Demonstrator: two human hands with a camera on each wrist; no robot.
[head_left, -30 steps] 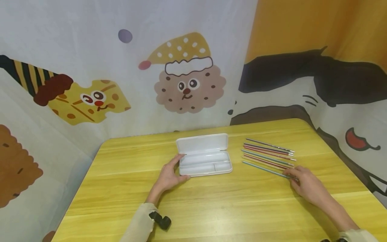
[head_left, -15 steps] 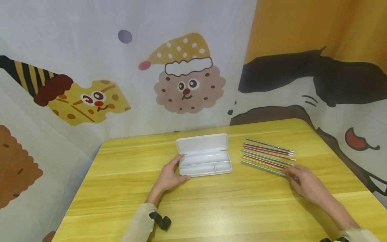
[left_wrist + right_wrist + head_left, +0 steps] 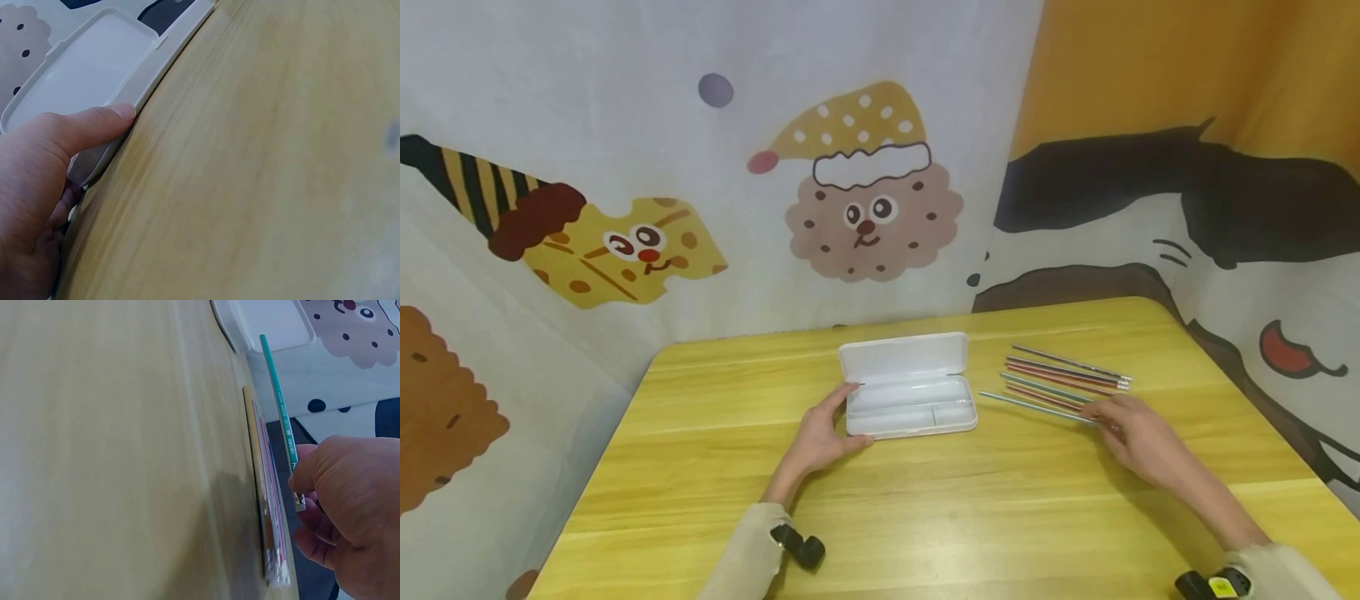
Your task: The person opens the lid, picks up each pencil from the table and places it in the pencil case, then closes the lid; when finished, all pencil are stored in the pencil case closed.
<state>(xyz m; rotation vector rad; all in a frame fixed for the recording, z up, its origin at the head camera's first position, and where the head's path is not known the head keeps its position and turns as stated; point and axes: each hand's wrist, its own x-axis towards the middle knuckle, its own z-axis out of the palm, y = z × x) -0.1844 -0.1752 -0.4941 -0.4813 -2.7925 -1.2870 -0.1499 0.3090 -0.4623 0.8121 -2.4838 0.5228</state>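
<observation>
A white pencil case (image 3: 912,422) stands with its lid up in the middle of the table, its long and short compartments facing up. My left hand (image 3: 818,433) holds its left end, thumb along the front wall and fingers at the back corner. In the left wrist view the thumb (image 3: 100,127) presses the case's side. My right hand (image 3: 1138,437) pinches a green pencil (image 3: 279,400) near its eraser end. That pencil is raised off the table, its far tip pointing toward the case. Below it several other pencils (image 3: 1060,364) lie side by side.
The yellow wood-grain table (image 3: 925,517) has rounded far corners. Behind it hangs a curtain (image 3: 737,275) printed with cartoon food and an animal. A black wrist camera (image 3: 801,547) is strapped over the left sleeve.
My right hand has lifted the green pencil away from the row and moved it left, toward the case. My left hand stays on the case's left end.
</observation>
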